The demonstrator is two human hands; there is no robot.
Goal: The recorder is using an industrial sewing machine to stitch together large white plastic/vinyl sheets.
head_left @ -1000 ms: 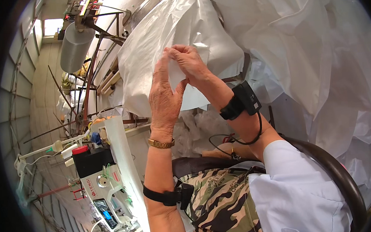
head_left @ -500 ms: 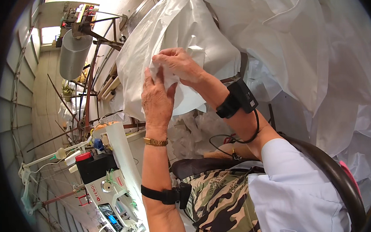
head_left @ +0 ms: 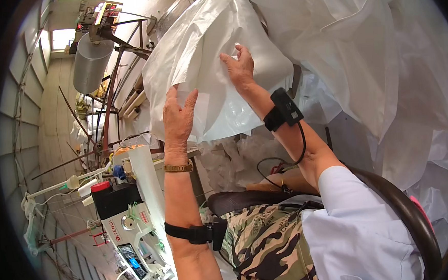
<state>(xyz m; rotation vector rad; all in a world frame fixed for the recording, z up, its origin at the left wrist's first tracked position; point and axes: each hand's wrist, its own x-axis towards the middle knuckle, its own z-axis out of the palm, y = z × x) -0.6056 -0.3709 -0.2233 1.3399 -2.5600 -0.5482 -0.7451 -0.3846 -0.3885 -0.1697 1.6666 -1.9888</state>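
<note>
White woven sheeting (head_left: 213,53) fills the upper middle of the view, a big fold of it held up in front of the person. The left hand (head_left: 178,117) is at about 10 o'clock from the picture's centre, fingers spread and pressed flat on the lower edge of the fold, gripping nothing that shows. The right hand (head_left: 240,67) lies at 12 o'clock, palm down on the sheet, fingers extended; whether they pinch the cloth cannot be told. Half a second ago the two hands were close together, almost touching, near the top of the fold; now they have drawn apart, the left lower, the right further across. More white sheeting (head_left: 384,68) hangs at 2 o'clock. A sewing machine (head_left: 130,207) stands at 8 o'clock, beside the left forearm.
</note>
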